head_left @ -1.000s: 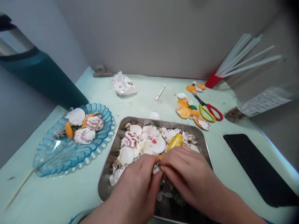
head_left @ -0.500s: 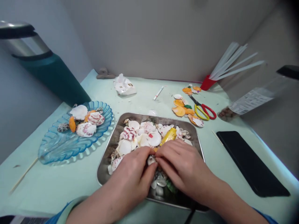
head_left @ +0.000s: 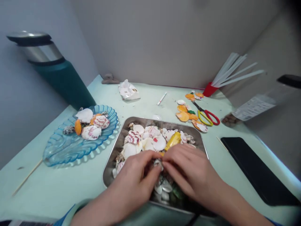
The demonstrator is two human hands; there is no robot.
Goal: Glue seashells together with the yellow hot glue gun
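Over a metal tray (head_left: 108, 163) heaped with seashells, my two hands meet fingertip to fingertip. My left hand (head_left: 138, 175) is closed in a pinch, thumb beneath the bent fingers. My right hand (head_left: 190, 166) pinches from the other side. A small orange piece (head_left: 161, 153) shows at the fingertips; whatever they grip is mostly hidden. Just under them is a small whitish shell (head_left: 157, 162). A yellow glue-like tube (head_left: 173, 140) lies on the shells beyond my right hand. White scallop shells (head_left: 129, 150) and a purple-striped shell (head_left: 133, 137) fill the tray's left part.
At left, a blue leaf-shaped dish (head_left: 58, 152) holds several shells, near a teal bottle (head_left: 68, 83). Scissors (head_left: 207, 117) and orange shells (head_left: 182, 116) lie behind the tray. Right are a black phone-like slab (head_left: 254, 166), a clear jar (head_left: 254, 106) and a red cup (head_left: 209, 90) of white sticks.
The whole view has shifted slightly, so everything appears a little lower and mostly further right. My hands keep the same pinched pose over the tray.
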